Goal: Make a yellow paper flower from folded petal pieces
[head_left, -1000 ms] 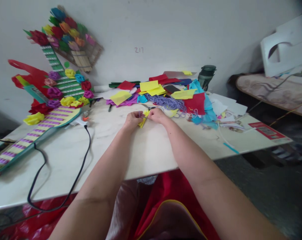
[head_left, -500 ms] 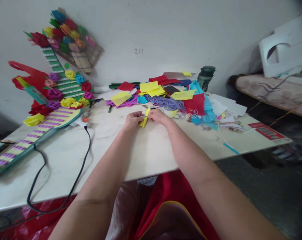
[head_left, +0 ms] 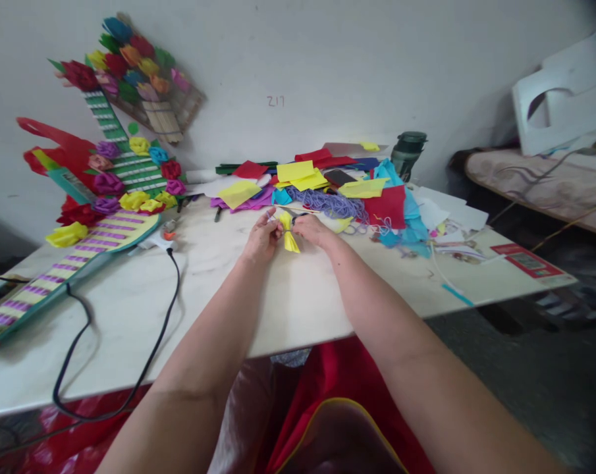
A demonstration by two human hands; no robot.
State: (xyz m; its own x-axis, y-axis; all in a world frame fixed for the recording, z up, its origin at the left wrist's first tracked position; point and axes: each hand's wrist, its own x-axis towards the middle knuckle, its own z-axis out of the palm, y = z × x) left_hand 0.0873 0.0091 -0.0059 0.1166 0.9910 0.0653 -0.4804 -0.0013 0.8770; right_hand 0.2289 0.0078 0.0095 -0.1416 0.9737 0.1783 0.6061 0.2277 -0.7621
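A small yellow crepe paper piece (head_left: pixel 290 241) is gathered narrow at its middle and flares out below, just above the white tabletop. My left hand (head_left: pixel 263 238) pinches at its left side, fingers closed; a thin pale purple strand shows by those fingertips. My right hand (head_left: pixel 311 230) is closed at the paper's right side, its fingertips by the gathered middle. Whether thread runs between the hands is too small to tell. Just behind my hands lie scissors (head_left: pixel 298 214), partly hidden. A heap of purple yarn (head_left: pixel 322 203) lies beyond them.
Coloured paper sheets (head_left: pixel 296 172) and a dark phone (head_left: pixel 339 177) lie at the back. A green bottle (head_left: pixel 409 155) stands behind blue paper. At left are a flower-decorated striped stand (head_left: pixel 134 174), a white power strip (head_left: pixel 154 242) and a looping black cable (head_left: pixel 165 322).
The yellow paper has turned between my fingers, from a thin slanted strip to a fanned shape facing me. My left hand has rotated slightly, its fingertips rising.
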